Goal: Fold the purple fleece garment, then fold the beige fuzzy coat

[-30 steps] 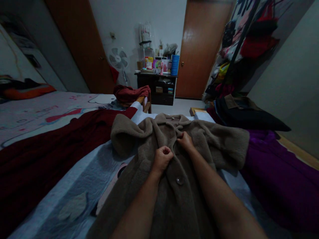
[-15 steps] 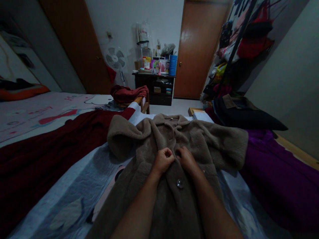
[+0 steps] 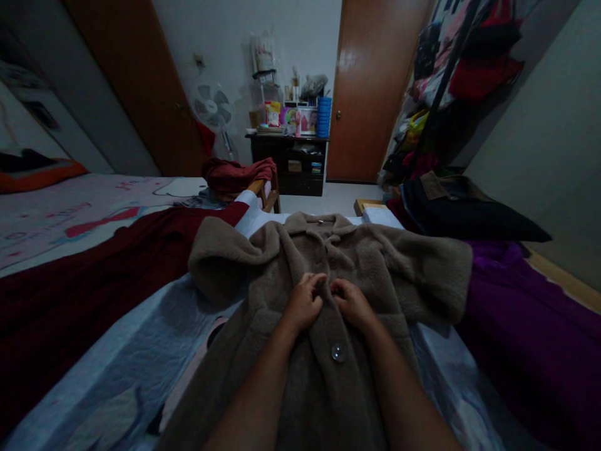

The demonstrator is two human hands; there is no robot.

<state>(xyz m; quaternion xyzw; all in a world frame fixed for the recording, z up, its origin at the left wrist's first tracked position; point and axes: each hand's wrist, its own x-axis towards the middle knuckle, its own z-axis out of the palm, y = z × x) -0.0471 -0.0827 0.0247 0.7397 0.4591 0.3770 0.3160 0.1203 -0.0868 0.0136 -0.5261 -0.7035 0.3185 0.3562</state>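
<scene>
A brown fleecy coat [image 3: 277, 319] lies front up before me, its sleeves spread to both sides and its collar at the far end. My left hand [image 3: 304, 302] rests on the front flap, with the thumb and forefinger apart. Close beside it, my right hand [image 3: 351, 302] has its fingers curled and pinched at the edge of the coat's front opening; the fingertips are partly hidden. Below the hands, a large shiny round button [image 3: 337, 352] shows on the flap.
Under the coat is a pale blue patterned bedspread [image 3: 154, 351]. Dark red cloth [image 3: 117, 269] lies left, a purple garment [image 3: 530, 326] and folded dark clothes [image 3: 483, 210] right. Farther off are a standing fan [image 3: 213, 106], a dark cabinet [image 3: 282, 153] and a wooden door [image 3: 370, 94].
My left hand's fingers have straightened and parted from the thumb, out of a closed ring. My right hand stays at the coat's front edge. The view has shifted slightly.
</scene>
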